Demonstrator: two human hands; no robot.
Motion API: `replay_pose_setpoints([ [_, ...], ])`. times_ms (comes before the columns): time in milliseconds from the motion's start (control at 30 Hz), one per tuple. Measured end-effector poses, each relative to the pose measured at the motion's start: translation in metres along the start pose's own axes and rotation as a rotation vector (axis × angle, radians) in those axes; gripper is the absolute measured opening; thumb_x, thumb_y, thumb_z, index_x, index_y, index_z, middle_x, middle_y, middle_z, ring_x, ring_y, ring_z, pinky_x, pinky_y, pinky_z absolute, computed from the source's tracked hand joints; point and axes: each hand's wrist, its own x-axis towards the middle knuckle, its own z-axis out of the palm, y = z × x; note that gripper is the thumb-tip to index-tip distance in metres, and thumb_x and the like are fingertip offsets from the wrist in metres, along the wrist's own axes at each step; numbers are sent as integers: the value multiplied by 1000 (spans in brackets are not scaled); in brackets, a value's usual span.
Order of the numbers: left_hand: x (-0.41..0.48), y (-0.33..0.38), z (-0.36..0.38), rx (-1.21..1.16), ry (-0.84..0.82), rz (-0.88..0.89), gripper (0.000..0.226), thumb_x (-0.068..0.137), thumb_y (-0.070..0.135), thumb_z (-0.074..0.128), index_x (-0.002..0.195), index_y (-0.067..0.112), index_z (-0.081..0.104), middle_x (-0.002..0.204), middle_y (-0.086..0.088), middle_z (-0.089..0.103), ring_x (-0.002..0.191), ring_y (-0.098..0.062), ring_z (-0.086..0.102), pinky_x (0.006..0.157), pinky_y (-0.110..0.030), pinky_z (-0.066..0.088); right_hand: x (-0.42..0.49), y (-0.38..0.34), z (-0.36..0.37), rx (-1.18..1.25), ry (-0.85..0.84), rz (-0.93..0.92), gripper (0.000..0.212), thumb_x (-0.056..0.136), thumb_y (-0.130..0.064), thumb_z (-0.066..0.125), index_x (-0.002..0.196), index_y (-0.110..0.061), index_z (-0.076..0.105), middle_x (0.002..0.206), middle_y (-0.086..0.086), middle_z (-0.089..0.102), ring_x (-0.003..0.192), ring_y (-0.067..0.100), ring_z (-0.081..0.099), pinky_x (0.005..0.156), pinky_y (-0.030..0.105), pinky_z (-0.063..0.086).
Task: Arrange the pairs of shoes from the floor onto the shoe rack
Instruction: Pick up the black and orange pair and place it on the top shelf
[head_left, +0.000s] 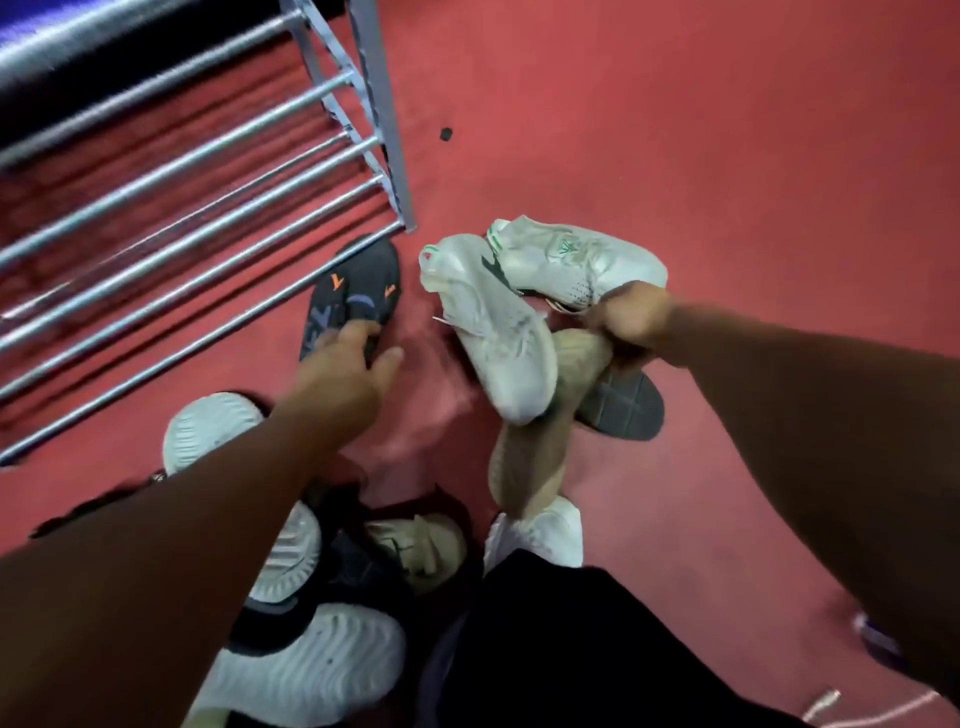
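Head view, blurry throughout. Shoe rack sits top left on the red floor. Its metal bars run off the left edge, and no shoes show on the part in frame.

L hand reaches fwd to a black slide w/ orange marks, lying on the floor just by the rack's front corner. Fingers are spread wide, tips on the slide's strap, thumb held apart. The slide's heel end is hidden under the hand.

R hand is balled tight, fingers curled round the top end of a tan shoe that slants down toward the person. Knuckles also touch a white sneaker w/ green trim, and blur hides whether that one is gripped too. Second white sneaker lies just left, overlapping the tan shoe.

A dark grey slide, sole up, is partly under the tan shoe.

Bottom left: white foam clogs, mostly covered by the L forearm, so the count is unclear. A cream sneaker sits among dark shoes too murky to ID. Black trousers cover the bottom centre.
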Motion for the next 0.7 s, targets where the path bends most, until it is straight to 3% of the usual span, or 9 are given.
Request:
replay_pose_setpoints([
  [100,11,29,-1,-86,59,22,54,98,54,53,147,32,45,148,-12,43,135,-29,46,113,-35,32,-4,-8,1,99,-377,36,13,91,-8,61,82,-4,69,76,14,71,53,23,66,54,27,54],
  [133,14,37,0,-111,64,31,57,97,56,52,149,37,40,154,-9,36,140,-25,41,113,-33,30,0,-9,5,49,-359,15,9,89,-7,63,85,-4,71,76,14,72,55,23,66,57,28,54],
  [233,17,54,12,-140,14,52,62,96,64,49,153,50,30,169,-2,10,154,-21,21,122,-36,21,25,0,18,-271,6,-105,17,85,-17,69,97,-4,71,91,16,74,76,31,69,57,28,48],
  [333,19,60,26,-134,-75,69,55,101,59,43,153,41,40,169,-3,15,154,-21,19,125,-37,19,35,22,30,-406,52,-141,80,73,-41,86,139,-12,53,133,15,58,120,34,59,87,31,50],
  [433,18,56,36,-72,-83,56,59,100,56,46,150,26,45,152,-7,46,142,-26,40,118,-44,32,25,44,51,-618,3,-182,129,62,-57,89,161,-31,11,151,9,35,133,39,47,106,48,46],
  [500,15,55,36,-48,-83,77,59,97,54,51,149,25,45,142,-7,53,134,-27,47,113,-46,38,19,54,67,-771,96,-241,124,73,-48,84,161,-35,-2,150,6,34,129,39,48,101,52,49],
  [567,13,57,35,-25,-97,115,58,96,54,54,147,27,46,138,-7,55,131,-27,49,111,-46,40,15,58,68,-766,113,-266,111,75,-36,79,159,-35,6,146,6,38,124,38,49,97,50,51],
  [633,11,59,32,-19,-96,126,62,96,56,53,149,27,44,146,-5,50,136,-25,45,114,-44,37,10,53,51,-480,21,-276,94,64,-32,74,149,-38,33,133,5,55,111,33,59,87,39,53],
  [700,11,60,30,-17,-84,125,68,97,59,50,154,23,39,154,-5,41,142,-23,39,117,-43,33,9,48,26,35,-130,-238,67,64,-18,65,129,-33,61,113,6,71,87,25,66,68,31,52],
])
